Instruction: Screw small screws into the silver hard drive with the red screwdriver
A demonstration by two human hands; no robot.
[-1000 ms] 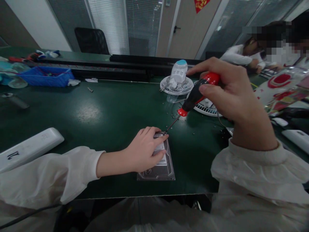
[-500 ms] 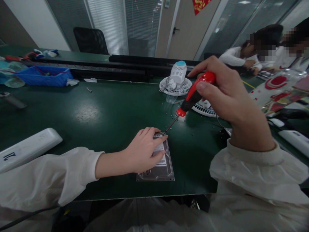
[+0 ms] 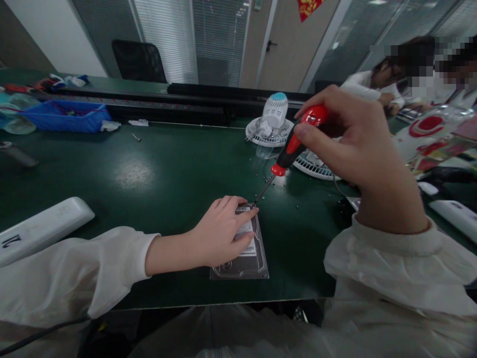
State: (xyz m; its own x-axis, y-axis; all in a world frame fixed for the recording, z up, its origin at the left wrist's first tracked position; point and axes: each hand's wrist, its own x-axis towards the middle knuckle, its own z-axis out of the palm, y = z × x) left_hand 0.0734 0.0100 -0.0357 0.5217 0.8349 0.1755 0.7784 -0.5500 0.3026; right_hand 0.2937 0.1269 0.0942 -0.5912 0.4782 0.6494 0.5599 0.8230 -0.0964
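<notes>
Left hand [image 3: 219, 233] lay flat on drive [image 3: 246, 263] near front edge of desk [image 3: 167, 174], fingers loosely spread, right hand [image 3: 354, 144] held screwdriver [image 3: 294, 146], fingers closed round its red handle, tip touched drive's far corner, fan [image 3: 274, 122] beyond.

Dim overhead light, soft glare on the green table [image 3: 136, 174], edges bowed, background blurred

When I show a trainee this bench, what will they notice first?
The right hand, centre right, grips a red-and-black screwdriver whose tip meets the far corner of a hard drive near the front edge of the green table. The left hand lies flat on that drive. Behind them stands a white fan with a blue cap.
</notes>
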